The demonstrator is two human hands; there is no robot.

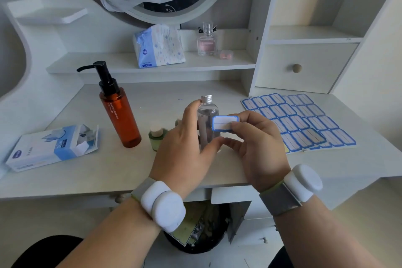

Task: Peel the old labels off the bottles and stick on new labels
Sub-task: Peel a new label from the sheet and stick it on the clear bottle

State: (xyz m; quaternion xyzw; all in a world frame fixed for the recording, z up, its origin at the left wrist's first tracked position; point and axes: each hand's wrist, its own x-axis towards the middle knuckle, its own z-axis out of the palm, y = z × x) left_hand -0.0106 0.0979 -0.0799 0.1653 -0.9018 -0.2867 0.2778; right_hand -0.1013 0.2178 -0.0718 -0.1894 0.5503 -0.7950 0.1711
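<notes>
A clear bottle (pixel 207 113) with a silver screw cap stands upright at the middle of the desk. My left hand (pixel 187 148) grips it from the left, with fingers up near the cap and the thumb across its lower front. My right hand (pixel 256 148) pinches a white label with a blue border (pixel 224 123) and holds it against the bottle's right side. Sheets of the same blue-bordered labels (pixel 298 122) lie on the desk to the right. An amber pump bottle (pixel 119 113) stands to the left. A small green bottle (pixel 157 137) with a cork-coloured top sits behind my left hand.
An opened blue-and-white box (pixel 54 148) lies at the desk's left front. On the shelf behind are a tissue pack (pixel 158 47) and a pink perfume bottle (pixel 207 41). A drawer unit (pixel 304 65) stands at the right. A dark waste bin (pixel 202 228) sits under the desk.
</notes>
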